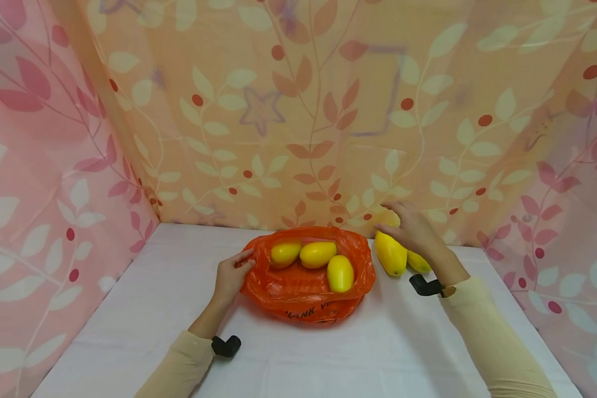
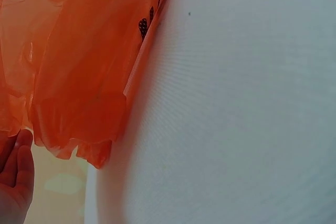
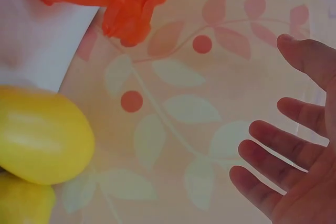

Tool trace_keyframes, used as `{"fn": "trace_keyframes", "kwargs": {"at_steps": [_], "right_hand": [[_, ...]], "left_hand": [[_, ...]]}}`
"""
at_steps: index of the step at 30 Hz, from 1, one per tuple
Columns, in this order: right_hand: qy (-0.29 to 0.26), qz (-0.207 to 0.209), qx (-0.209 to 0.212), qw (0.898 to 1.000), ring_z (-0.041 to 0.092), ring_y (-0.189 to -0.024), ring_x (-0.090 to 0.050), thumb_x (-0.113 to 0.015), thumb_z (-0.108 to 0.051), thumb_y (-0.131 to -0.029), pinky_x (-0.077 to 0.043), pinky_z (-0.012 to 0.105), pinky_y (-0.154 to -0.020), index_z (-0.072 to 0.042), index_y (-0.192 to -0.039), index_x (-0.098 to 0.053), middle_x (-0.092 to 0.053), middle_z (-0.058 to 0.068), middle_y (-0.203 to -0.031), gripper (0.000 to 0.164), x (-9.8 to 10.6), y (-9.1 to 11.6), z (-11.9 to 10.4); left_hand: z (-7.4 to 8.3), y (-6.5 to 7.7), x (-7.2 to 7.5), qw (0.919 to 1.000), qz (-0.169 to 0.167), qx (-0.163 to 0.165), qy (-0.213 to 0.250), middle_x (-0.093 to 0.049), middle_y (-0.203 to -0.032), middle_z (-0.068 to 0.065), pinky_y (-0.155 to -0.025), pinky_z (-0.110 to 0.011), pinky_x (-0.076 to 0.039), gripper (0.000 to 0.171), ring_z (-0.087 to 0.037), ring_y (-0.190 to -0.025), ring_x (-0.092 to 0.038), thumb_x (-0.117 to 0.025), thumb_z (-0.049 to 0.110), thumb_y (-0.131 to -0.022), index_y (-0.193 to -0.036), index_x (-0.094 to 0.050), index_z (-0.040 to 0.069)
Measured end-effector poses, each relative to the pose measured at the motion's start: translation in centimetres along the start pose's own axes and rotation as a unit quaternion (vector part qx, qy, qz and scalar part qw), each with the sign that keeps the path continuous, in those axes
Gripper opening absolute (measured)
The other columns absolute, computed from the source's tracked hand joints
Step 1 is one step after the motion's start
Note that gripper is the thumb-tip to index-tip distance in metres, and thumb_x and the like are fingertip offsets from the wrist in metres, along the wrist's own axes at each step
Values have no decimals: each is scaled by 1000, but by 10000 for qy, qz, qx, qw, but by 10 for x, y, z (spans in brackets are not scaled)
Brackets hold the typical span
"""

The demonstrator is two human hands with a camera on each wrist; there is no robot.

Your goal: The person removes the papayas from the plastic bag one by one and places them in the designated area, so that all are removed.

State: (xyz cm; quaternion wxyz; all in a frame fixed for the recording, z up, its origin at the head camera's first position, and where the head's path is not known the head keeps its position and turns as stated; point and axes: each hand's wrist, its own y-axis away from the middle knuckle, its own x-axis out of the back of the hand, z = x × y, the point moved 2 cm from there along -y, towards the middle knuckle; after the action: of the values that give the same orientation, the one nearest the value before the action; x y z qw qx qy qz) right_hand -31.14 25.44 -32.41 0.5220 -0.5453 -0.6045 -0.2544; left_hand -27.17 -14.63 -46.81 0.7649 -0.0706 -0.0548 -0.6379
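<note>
An orange-red plastic bag (image 1: 298,284) lies with its mouth facing up on the white table. Three yellow mangoes show inside it, one mango (image 1: 286,253) at the left, another mango (image 1: 318,255) in the middle and a third mango (image 1: 340,273) at the right. My left hand (image 1: 231,276) pinches the bag's left rim between thumb and fingers. Right of the bag, my right hand (image 1: 415,232) hovers over two more mangoes, a larger mango (image 1: 392,255) and a partly hidden mango (image 1: 418,262). Its fingers (image 3: 283,145) are spread, with nothing between them.
A white cloth (image 1: 298,359) covers the table. Patterned curtains (image 1: 298,110) hang behind it and along both sides. Black cameras sit on both wrists, the left camera (image 1: 226,346) near the bag's front and the right camera (image 1: 425,285) beside the outer mangoes.
</note>
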Motion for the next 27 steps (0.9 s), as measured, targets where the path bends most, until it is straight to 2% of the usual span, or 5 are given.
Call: {"fn": "trace_keyframes", "kwargs": {"at_steps": [9, 12, 16, 20, 27], "right_hand": [[-147, 142, 409, 9990, 40, -119, -53, -72, -30, -88, -47, 58, -101, -1, -136, -52, -56, 22, -131, 59, -7, -2, -19], [-181, 133, 459, 9987, 40, -119, -53, -72, -30, -88, -48, 58, -100, -2, -136, -52, -56, 23, -130, 59, -9, -3, -25], [-280, 93, 497, 9983, 41, -121, -52, -72, -31, -88, -48, 58, -100, -3, -137, -51, -54, 23, -134, 60, -12, -5, -32], [-324, 105, 716, 9969, 38, -114, -55, -73, -27, -87, -52, 55, -95, -2, -134, -53, -55, 22, -130, 57, -18, -7, -37], [-149, -23, 1074, 9941, 37, -112, -57, -75, -27, -86, -53, 52, -94, -2, -131, -56, -58, 21, -126, 55, -31, -9, -45]], "left_hand": [[0, 1, 0, 10000, -3, 20, 11, -60, -135, -19, -86, -11, -50, 36, -28, -130, -52, -64, 8, -92, -128, -63, 2], [1, 2, 0, 10000, -1, 22, 73, -60, -134, -19, -85, -10, -50, 36, -28, -129, -53, -64, 8, -92, -128, -63, 2], [0, 1, 0, 10000, 0, 30, 79, -59, -135, -18, -93, -19, -52, 36, -28, -132, -51, -63, 8, -92, -128, -63, 2], [0, 0, 0, 10000, -12, 46, 33, -58, -136, -18, -100, -32, -51, 37, -29, -134, -49, -63, 9, -93, -129, -63, 3], [-1, 0, -1, 10000, -1, 69, 11, -59, -136, -16, -105, -39, -47, 36, -28, -135, -48, -64, 11, -92, -128, -64, 3]]}}
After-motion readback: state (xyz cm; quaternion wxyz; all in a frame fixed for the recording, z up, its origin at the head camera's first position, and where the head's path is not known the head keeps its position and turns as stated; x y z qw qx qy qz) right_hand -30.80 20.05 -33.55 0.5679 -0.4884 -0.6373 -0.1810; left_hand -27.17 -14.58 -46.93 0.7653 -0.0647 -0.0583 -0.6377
